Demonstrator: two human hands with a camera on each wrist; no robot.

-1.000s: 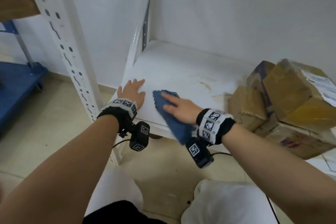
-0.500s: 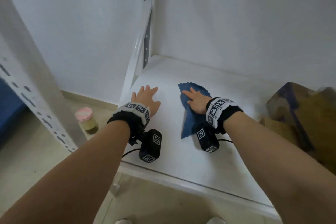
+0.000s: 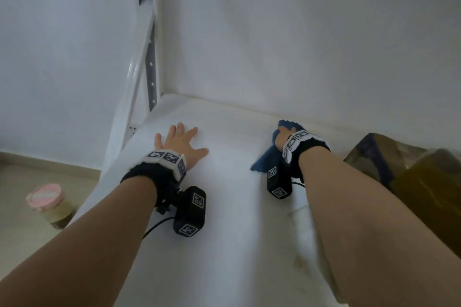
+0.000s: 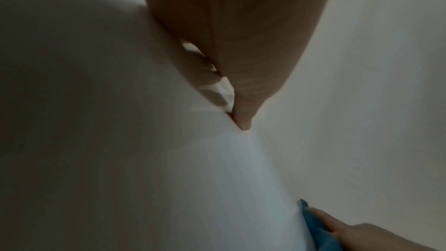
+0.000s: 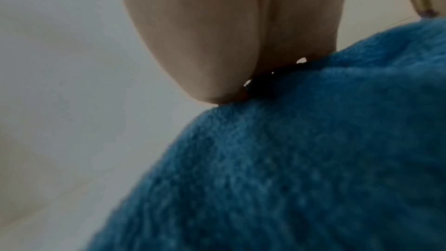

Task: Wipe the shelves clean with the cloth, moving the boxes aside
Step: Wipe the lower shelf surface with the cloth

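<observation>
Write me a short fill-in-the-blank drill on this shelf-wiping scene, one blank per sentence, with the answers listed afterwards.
1. The right hand presses a cloth whose colour is ____.
2. The left hand lies flat with fingers spread on the white ____.
3. The brown boxes sit on the shelf to the ____ of the cloth.
4. The jar standing on the floor has a lid coloured ____.

Missing words: blue; shelf; right; pink
</observation>
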